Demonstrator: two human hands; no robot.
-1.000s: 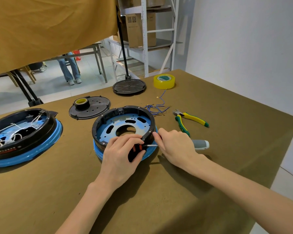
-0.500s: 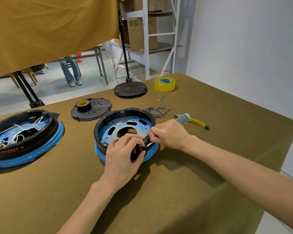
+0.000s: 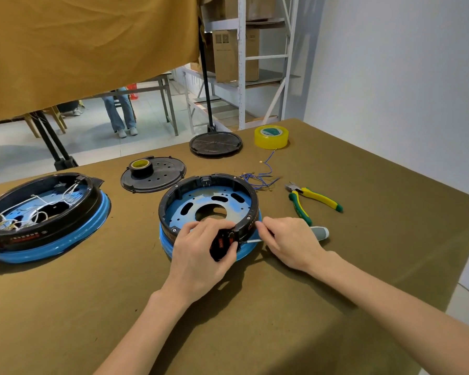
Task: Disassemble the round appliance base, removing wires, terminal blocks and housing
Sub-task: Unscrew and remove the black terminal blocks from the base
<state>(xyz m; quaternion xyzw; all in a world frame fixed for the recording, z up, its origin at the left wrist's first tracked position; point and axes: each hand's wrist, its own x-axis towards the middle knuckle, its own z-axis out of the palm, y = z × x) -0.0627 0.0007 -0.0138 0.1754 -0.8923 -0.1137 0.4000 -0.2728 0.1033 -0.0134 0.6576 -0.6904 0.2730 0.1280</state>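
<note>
- Left hand gripped a black terminal block with red tabs at the near rim of the round black-and-blue appliance base on the brown cloth-covered surface.
- Right hand, just right of it, held a grey-handled screwdriver, thin shaft pointing left to the block.
- Yellow-green pliers lay beyond the right hand; loose blue wires further back.
- Second wired blue base sat well left of the left hand.
</note>
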